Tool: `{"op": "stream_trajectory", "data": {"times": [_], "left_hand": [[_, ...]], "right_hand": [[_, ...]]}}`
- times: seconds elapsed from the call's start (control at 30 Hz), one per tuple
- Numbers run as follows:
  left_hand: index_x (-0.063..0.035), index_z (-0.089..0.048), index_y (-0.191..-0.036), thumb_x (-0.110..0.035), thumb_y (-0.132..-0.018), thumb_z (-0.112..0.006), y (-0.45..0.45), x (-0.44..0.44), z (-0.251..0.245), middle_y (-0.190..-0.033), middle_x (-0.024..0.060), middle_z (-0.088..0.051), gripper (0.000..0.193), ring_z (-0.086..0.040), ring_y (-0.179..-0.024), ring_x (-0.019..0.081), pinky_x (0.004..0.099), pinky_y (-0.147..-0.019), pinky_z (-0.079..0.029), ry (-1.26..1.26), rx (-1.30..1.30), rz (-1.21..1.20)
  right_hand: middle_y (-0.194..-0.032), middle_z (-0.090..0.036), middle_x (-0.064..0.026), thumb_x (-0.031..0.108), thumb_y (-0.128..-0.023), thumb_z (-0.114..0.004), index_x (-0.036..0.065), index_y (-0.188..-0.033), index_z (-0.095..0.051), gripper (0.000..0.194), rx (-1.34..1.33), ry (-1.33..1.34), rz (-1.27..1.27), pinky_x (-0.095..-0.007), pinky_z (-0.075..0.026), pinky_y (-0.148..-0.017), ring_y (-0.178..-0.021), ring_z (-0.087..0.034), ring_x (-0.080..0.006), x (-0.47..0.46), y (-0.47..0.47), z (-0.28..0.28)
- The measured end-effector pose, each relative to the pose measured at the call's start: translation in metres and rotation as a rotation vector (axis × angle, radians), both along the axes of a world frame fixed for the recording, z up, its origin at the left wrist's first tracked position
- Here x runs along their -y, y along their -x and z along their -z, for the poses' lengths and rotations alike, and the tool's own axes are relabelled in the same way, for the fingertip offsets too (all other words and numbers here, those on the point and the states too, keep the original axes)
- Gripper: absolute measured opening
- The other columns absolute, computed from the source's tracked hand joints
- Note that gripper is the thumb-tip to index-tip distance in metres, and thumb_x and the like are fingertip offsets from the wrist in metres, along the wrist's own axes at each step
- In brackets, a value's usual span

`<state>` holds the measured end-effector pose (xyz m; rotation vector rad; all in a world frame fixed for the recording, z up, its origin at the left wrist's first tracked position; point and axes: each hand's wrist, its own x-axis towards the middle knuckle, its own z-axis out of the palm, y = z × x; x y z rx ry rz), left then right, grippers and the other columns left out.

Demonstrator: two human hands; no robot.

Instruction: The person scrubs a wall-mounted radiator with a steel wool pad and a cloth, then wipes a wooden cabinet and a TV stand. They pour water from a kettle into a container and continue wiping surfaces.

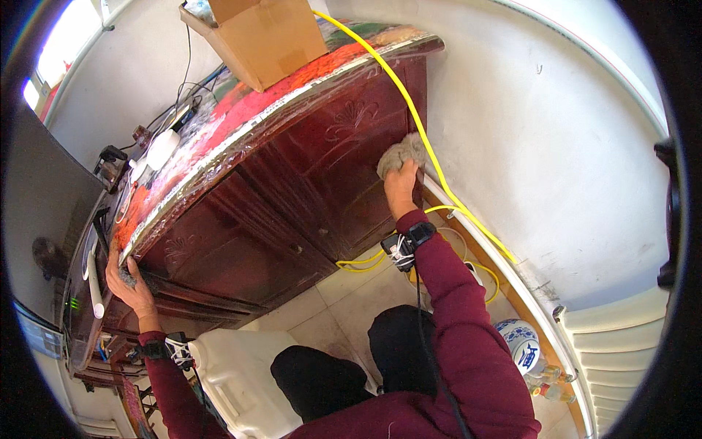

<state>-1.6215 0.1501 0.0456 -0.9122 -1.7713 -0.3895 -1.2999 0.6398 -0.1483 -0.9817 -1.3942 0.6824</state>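
A dark red wooden cabinet (219,247) with carved doors stands before me. My right hand (401,184) presses a crumpled grey-brown cloth (403,155) against the far right end of its front. On the left, my left hand (131,291) grips the corner of the cabinet's top edge, fingers above and thumb at the front. A small grey patch shows between that thumb and fingers; what it is I cannot tell. A patterned cover under clear plastic (230,118) lies over the cabinet top.
An open cardboard box (269,46), a white round device (163,149) and dark cables stand on top. A yellow cable (406,93) hangs past my right hand to the floor. Beside my knees is a white plastic jerrycan (236,373). Glass bottles (551,381) and a blue-and-white jar (518,343) stand right.
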Motion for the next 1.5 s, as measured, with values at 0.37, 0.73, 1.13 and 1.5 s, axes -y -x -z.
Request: {"op": "stream_trajectory", "data": {"times": [0.37, 0.73, 1.13, 1.5], "left_hand": [[-0.0028, -0.06, -0.125, -0.039, -0.101, -0.054, -0.004, -0.001, -0.003, -0.124, 0.0153, -0.064, 0.044, -0.058, -0.112, 0.0331, 0.0429, -0.101, -0.04, -0.004, 0.006, 0.032], [0.0005, -0.062, -0.115, -0.02, -0.101, -0.058, -0.118, -0.103, -0.004, -0.102, 0.0095, -0.066, 0.025, -0.063, -0.087, 0.0144, 0.0288, -0.082, -0.053, -0.318, 0.626, 0.643], [0.0016, -0.067, -0.105, -0.009, -0.099, -0.059, -0.151, -0.172, -0.025, -0.101, 0.0076, -0.069, 0.014, -0.062, -0.096, 0.0178, 0.0326, -0.092, -0.048, -0.345, 0.494, 0.856], [0.0054, -0.067, -0.115, -0.025, -0.102, -0.051, -0.01, -0.129, -0.054, -0.106, 0.0137, -0.072, 0.037, -0.065, -0.095, 0.0179, 0.0312, -0.088, -0.046, -0.452, 0.633, 0.422]], "right_hand": [[-0.12, -0.05, -0.0331, -0.003, -0.079, -0.049, -0.008, -0.11, -0.05, 0.032, 0.214, 0.11, 0.062, -0.0503, -0.033, -0.106, -0.12, -0.041, -0.0498, -0.017, 0.004, 0.023], [-0.099, -0.063, -0.0072, 0.005, -0.093, -0.044, 0.006, -0.102, -0.059, 0.017, -1.362, 0.374, -0.733, -0.0398, -0.052, -0.086, -0.092, -0.061, -0.0258, 0.019, -0.016, -0.053], [-0.111, -0.063, -0.008, 0.018, -0.097, -0.048, 0.008, -0.116, -0.059, 0.024, -1.477, 0.681, -0.485, -0.0455, -0.051, -0.09, -0.105, -0.06, -0.0288, 0.044, -0.052, -0.051], [-0.124, -0.047, -0.0275, -0.006, -0.079, -0.05, 0.002, -0.144, -0.041, 0.066, -0.197, 0.067, 0.004, -0.043, -0.033, -0.109, -0.124, -0.042, -0.0476, -0.009, 0.011, 0.007]]}}
